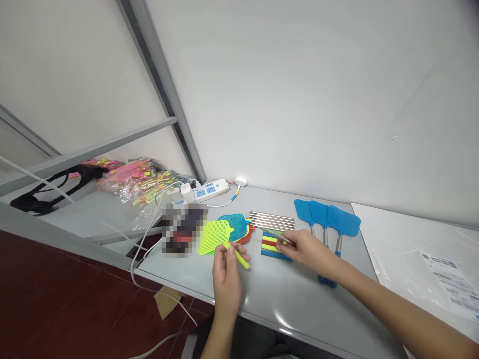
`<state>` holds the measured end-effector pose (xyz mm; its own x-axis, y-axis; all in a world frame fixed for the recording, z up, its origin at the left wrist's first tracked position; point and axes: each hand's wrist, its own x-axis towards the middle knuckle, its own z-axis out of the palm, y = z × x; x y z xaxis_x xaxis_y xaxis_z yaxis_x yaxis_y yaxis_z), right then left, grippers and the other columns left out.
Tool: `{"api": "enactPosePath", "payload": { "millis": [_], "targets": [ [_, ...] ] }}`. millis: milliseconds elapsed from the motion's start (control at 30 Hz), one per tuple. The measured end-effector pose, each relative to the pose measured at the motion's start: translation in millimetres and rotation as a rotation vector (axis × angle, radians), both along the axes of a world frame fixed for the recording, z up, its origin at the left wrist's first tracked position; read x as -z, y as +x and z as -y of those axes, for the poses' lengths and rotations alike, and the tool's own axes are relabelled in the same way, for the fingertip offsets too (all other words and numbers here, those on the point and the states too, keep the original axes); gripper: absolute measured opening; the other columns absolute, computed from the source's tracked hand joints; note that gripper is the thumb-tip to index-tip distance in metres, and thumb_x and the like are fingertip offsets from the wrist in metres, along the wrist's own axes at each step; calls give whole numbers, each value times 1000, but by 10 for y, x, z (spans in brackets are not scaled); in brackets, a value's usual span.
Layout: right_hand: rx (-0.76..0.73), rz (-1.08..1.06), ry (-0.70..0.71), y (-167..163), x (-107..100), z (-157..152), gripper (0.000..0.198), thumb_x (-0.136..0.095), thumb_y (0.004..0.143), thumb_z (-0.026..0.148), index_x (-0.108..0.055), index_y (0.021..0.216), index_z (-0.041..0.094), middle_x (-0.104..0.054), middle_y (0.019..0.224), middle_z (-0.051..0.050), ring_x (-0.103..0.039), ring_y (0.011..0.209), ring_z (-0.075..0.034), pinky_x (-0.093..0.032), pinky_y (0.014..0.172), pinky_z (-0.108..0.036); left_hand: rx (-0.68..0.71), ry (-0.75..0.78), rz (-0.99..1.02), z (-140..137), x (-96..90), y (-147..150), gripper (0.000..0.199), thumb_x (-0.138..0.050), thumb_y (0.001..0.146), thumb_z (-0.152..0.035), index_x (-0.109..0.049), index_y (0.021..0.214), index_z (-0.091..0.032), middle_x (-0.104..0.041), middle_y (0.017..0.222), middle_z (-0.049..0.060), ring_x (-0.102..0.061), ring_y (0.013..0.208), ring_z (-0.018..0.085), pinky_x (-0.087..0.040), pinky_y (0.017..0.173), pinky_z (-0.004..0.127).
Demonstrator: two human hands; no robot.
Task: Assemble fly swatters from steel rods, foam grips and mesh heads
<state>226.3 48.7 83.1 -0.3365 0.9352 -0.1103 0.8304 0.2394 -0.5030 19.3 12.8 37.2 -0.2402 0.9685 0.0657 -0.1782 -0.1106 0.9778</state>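
My left hand (229, 264) is closed on a yellow-green plastic handle (239, 257), held slanting above the table's front part. Between the fingers of my right hand (299, 247) is a thin metal rod (275, 233), its free end pointing left. Below that hand lies a row of coloured handles (269, 248) in yellow, red, green and blue, partly covered by my fingers. Several metal rods (272, 219) lie side by side behind them. To the left are mesh fly swatter heads: a yellow one (215, 237) in front, a blue one (237, 225) and a red one (246, 238) partly hidden.
Three blue fly swatters (326, 218) with rods and handles lie at the right, beside a white wrapped package (422, 259). A power strip (205, 190) with cables stands at the back left, near a pixelated object (183, 232). Plastic-bagged colourful items (138, 182) lie behind the grey frame (164, 80).
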Motion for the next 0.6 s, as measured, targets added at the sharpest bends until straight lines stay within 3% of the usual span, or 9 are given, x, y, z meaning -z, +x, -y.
{"api": "enactPosePath", "payload": {
  "millis": [100, 267, 433, 600],
  "targets": [
    [-20, 129, 15, -34, 157, 74, 20, -55, 88, 36, -63, 79, 20, -66, 74, -4, -59, 66, -19, -31, 55, -26, 17, -46, -44, 52, 135, -62, 25, -43, 97, -46, -51, 97, -22, -57, 85, 0, -56, 71, 13, -47, 72, 27],
    [-23, 250, 31, -125, 252, 155, 20, -53, 89, 33, -65, 100, 20, -72, 94, -11, -67, 82, -27, -35, 61, -29, 87, -142, -293, 61, 281, -69, 23, -45, 96, -44, -49, 101, -22, -49, 78, -3, -49, 69, 13, -42, 69, 24],
    [-31, 294, 25, -144, 259, 163, 19, -53, 89, 30, -66, 95, 18, -72, 94, -13, -68, 81, -27, -34, 60, -28, 141, -146, -377, 25, 273, -106, 23, -45, 95, -44, -51, 94, -21, -51, 79, -2, -50, 73, 14, -42, 69, 24],
    [-24, 259, 26, -42, 214, 92, 16, -56, 87, 34, -63, 85, 20, -70, 79, -6, -65, 71, -21, -31, 55, -26, 219, -119, -495, 1, 189, -93, 25, -49, 93, -43, -56, 86, -20, -54, 77, -1, -50, 73, 16, -40, 68, 26]
  ]
}}
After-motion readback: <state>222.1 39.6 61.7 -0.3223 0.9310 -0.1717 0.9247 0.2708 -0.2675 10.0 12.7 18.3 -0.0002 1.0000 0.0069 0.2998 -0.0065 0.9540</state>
